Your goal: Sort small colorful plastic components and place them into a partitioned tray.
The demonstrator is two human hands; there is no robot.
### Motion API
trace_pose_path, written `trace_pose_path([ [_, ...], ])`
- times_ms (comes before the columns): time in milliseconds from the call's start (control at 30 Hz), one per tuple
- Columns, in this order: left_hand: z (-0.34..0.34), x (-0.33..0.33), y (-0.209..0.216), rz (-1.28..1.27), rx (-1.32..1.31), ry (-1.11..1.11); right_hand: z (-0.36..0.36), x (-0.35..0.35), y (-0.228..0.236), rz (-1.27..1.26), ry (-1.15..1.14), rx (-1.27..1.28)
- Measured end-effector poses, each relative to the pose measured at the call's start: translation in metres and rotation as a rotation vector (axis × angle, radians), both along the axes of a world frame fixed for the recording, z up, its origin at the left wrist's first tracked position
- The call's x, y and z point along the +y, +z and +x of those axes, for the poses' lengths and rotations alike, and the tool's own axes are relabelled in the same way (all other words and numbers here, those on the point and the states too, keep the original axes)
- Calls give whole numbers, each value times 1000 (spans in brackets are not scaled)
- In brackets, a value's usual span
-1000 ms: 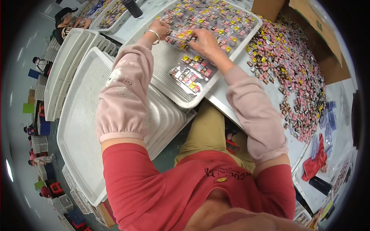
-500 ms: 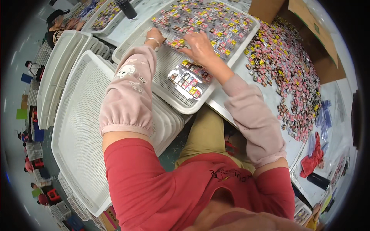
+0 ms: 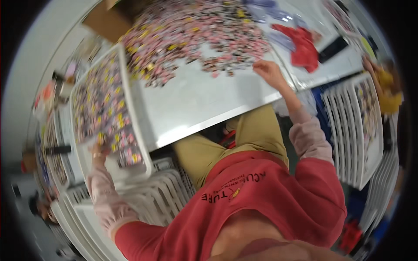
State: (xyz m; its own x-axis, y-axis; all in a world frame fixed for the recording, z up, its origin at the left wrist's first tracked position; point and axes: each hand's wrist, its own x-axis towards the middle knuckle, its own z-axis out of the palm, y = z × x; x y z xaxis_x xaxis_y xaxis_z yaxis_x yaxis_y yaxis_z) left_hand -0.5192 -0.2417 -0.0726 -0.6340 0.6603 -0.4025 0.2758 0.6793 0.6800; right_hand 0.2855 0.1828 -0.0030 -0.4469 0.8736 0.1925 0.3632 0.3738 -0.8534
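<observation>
My left hand (image 3: 100,148) is at the near left part of a white perforated tray (image 3: 143,150), touching or close beside clear packs of small colourful square pieces (image 3: 98,93). Its fingers are smeared, so a grip cannot be made out. At the near end of the tray lies another clear pack (image 3: 130,152). My right hand (image 3: 271,74) hovers over the white table (image 3: 183,104), at the right edge of a wide heap of loose pink, black and yellow pieces (image 3: 187,32). Its fingers are bent and blurred, and I see nothing clear between them.
Stacked white trays (image 3: 161,195) stand below the filled tray. More stacked trays (image 3: 348,130) are at the right, beside a person in yellow (image 3: 387,93). A red cloth (image 3: 300,45) and a black object (image 3: 333,48) lie on the table. A cardboard box (image 3: 106,21) stands far left.
The view has swung right, bringing the loose heap to the middle and the filled tray to the left. My right hand has left the packs and moved to the heap; my left stays by the tray.
</observation>
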Motion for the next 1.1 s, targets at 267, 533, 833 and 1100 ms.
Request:
trace_pose_path([
  [267, 178, 100, 122, -415, 928, 332, 169, 70, 21, 491, -569, -391],
  [533, 293, 165, 228, 456, 896, -261, 130, 133, -26, 708, -419, -940],
  [833, 453, 276, 212, 539, 646, -853, 119, 119, 37, 260, -489, -680],
  [1100, 521, 260, 84, 889, 723, -456, -61, -70, -4, 578, 361, -387],
])
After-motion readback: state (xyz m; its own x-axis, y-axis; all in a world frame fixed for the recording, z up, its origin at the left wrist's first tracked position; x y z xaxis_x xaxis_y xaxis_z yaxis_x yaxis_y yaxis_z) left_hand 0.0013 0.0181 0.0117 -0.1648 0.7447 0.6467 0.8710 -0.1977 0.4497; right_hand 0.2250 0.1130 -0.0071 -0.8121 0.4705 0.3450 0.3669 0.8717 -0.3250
